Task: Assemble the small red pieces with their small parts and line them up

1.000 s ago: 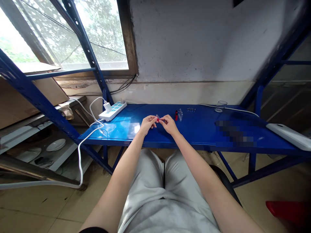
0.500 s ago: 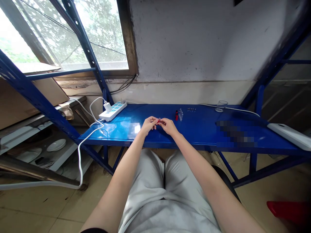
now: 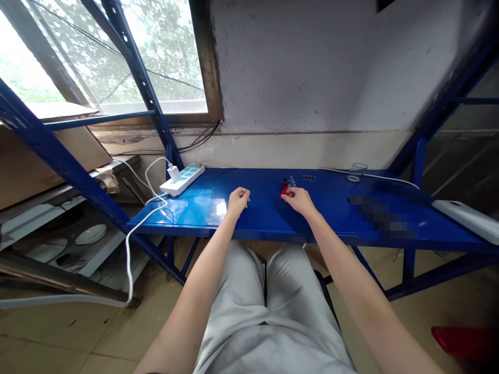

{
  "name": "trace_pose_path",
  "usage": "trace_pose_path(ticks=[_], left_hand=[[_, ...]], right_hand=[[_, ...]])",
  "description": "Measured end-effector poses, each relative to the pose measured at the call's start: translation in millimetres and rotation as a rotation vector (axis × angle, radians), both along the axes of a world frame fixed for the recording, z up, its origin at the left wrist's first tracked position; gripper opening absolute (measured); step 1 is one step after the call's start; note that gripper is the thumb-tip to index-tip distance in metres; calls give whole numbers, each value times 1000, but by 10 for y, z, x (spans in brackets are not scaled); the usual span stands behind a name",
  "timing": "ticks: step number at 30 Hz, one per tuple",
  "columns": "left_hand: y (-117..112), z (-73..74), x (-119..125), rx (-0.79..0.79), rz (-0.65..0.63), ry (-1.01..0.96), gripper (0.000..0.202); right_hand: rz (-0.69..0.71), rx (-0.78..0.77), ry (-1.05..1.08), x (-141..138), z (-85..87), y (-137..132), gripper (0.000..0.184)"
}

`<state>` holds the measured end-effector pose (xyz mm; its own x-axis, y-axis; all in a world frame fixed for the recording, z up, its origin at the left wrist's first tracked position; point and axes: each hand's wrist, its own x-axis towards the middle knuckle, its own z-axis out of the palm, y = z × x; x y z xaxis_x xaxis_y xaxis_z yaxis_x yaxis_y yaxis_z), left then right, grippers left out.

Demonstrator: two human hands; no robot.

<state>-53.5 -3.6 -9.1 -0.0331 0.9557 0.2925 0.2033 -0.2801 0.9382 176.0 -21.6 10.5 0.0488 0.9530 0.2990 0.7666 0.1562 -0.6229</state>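
Note:
My right hand (image 3: 299,199) is closed in a pinch on a small red piece (image 3: 283,196), low over the blue tabletop. The piece is at the near end of a short row of small red and black pieces (image 3: 285,183); whether it touches them I cannot tell. Beside that row, partly hidden behind my right fingers, stand several small clear pieces (image 3: 291,181). To the left my left hand (image 3: 238,201) rests near the table with its fingers curled and thumb pressed to them. What it holds, if anything, is hidden.
Several tiny metallic pieces (image 3: 309,177) lie in a line farther back. A clear glass (image 3: 357,172) stands at the back right. A white power strip (image 3: 182,179) with a plug and cable lies at the left. A white object (image 3: 465,221) sits at the right edge of the blue table (image 3: 327,223).
My hands, together around a small red piece before, are now apart. My right hand has moved right, to the row of red and black pieces. My left hand has stayed nearly in place, its fingers curled.

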Motion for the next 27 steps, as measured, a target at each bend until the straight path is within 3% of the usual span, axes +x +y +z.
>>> trace_pose_path(ticks=[5, 14, 27], left_hand=[[12, -16, 0, 1, -1, 65, 18], [18, -24, -9, 7, -13, 104, 17], [19, -28, -3, 14, -26, 103, 19]], right_hand=[[-67, -13, -62, 225, -74, -9, 21], [-120, -25, -128, 86, -87, 11, 23], [-91, 12, -124, 81, -150, 90, 22]])
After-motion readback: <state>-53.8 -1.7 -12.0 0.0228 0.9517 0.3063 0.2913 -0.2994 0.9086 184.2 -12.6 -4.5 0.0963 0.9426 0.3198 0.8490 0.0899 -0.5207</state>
